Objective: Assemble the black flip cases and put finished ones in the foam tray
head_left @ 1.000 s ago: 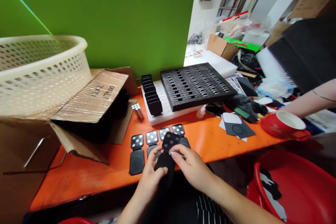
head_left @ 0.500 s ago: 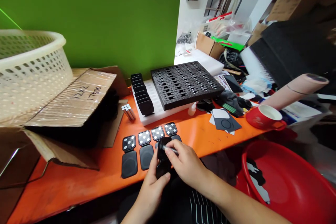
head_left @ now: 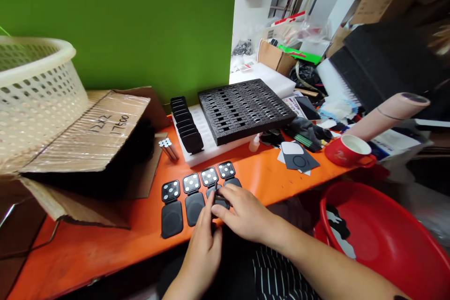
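My left hand (head_left: 204,246) is closed on a black hinged holder, turned edge-on and mostly covered by the fingers. My right hand (head_left: 244,211) is closed against the same piece, its fingers curled around a thin silvery stack of discs that is now largely hidden. Just beyond the hands, several opened black holders lie in a row, among them the leftmost holder (head_left: 172,219). Their upper square plates, such as the left plate (head_left: 170,191), carry pale round dots; the lower pads are plain black.
Upright silvery rods (head_left: 168,150) stand behind the row. A white foam block (head_left: 195,159) bears a line of black holders (head_left: 191,138) and a slotted black foam tray (head_left: 246,112). Left are a cardboard box (head_left: 116,122) and white basket (head_left: 42,84); right, a red mug (head_left: 346,152) and red basin (head_left: 379,239).
The right hand's fingers have moved in over the holder, and the silvery stack that showed clearly is mostly covered. The holder has turned edge-on. The view has shifted slightly.
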The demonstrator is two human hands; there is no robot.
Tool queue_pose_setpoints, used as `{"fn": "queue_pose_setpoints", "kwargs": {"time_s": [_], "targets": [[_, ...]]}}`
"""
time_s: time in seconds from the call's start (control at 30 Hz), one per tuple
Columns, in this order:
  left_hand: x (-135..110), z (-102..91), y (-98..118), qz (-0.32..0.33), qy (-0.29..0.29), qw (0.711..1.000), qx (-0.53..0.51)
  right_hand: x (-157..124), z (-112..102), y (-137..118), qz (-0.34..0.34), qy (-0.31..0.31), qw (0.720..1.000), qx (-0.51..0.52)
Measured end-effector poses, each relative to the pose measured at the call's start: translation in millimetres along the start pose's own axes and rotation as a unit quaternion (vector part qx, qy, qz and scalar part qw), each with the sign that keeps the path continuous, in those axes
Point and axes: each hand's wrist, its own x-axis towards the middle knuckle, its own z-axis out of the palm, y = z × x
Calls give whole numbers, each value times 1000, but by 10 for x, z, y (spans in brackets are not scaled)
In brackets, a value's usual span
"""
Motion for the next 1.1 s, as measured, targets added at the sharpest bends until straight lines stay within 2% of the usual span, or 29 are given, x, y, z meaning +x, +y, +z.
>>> {"fn": "queue_pose_setpoints", "kwargs": {"time_s": [0.17, 0.37, 0.63, 0.77, 0.87, 1.1], "targets": [[16, 31, 9, 1, 11, 1000, -19, 35, 12, 21, -4, 8, 999, 41], [45, 95, -25, -13, 45, 997, -68, 4, 100, -31, -11, 21, 999, 35], [21, 103, -10, 2, 72, 997, -18, -38, 114, -125, 48, -22, 995, -82], [-14, 115, -36, -4, 82, 996, -46, -52, 91, -178, 33, -40, 994, -97], [-28, 115, -50, -19, 77, 995, -69, -54, 80, -184, 28, -34, 995, -85], [4, 70, 37, -13, 63, 997, -41, -28, 79, -180, 8, -1, 999, -45]]}}
